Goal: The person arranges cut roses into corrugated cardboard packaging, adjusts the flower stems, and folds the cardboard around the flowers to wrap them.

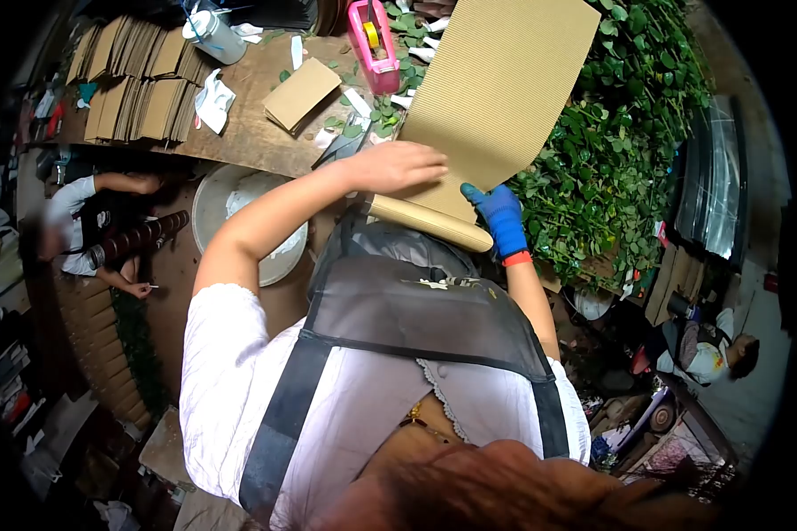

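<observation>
A long sheet of corrugated cardboard (505,80) stretches away from me over the worktable. Its near end is curled into a roll (429,223) against my dark apron (416,301). My left hand (403,166) is bare and lies across the sheet just beyond the roll, fingers stretched out. At the sheet's right edge, my right hand (505,221) wears a blue glove with a red cuff. Its thumb lies over the cardboard and its fingers are bent at the edge, partly hidden from view.
Leafy green stems (611,168) are heaped right of the sheet. On the wooden table (248,124) are a pink tape dispenser (374,53), folded cardboard pieces (301,93), cardboard stacks (137,71) and a white canister (214,37). A round tub (205,208) stands left. Other people sit at both sides.
</observation>
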A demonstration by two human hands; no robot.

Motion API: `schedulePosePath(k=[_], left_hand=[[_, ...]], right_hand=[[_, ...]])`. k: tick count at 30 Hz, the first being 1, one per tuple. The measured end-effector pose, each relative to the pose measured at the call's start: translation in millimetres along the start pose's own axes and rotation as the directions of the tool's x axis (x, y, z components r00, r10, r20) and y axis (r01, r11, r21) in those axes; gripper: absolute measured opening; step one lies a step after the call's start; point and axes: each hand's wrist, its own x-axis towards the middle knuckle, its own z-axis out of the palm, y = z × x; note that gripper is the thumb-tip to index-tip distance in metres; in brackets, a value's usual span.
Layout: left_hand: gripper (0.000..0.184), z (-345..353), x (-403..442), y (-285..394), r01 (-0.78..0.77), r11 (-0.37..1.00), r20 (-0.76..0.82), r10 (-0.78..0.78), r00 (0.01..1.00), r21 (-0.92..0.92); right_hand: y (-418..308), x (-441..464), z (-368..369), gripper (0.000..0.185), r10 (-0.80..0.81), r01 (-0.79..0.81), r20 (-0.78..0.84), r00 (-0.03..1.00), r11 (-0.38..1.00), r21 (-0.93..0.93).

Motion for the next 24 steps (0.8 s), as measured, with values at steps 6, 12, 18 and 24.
schedulePosePath(k=[6,12,18,24], left_hand=[[0.066,54.0,-5.0,4.2,0.164,0.986,0.229,-0.157,0.961,-0.011],[0.064,56.7,-7.4,5.7,0.205,0.979,0.198,-0.197,0.96,-0.021],[0.059,56.7,-9.5,3.3,0.192,0.979,0.179,-0.176,0.968,-0.075],[0.053,61.2,-13.1,2.2,0.225,0.968,0.23,-0.196,0.953,-0.109]], right_hand=[[-17.2,1.6,-16.3,0.066,-0.043,0.046,0.018,0.999,0.853,-0.519],[-102.2,-64.5,-74.3,0.045,-0.518,0.503,0.045,0.854,0.8,-0.327],[-122.9,-1.2,-20.7,0.037,-0.678,0.415,-0.153,0.719,0.596,-0.688],[-171.5,8.0,-46.7,0.056,-0.57,0.518,0.191,0.799,0.491,-0.701]])
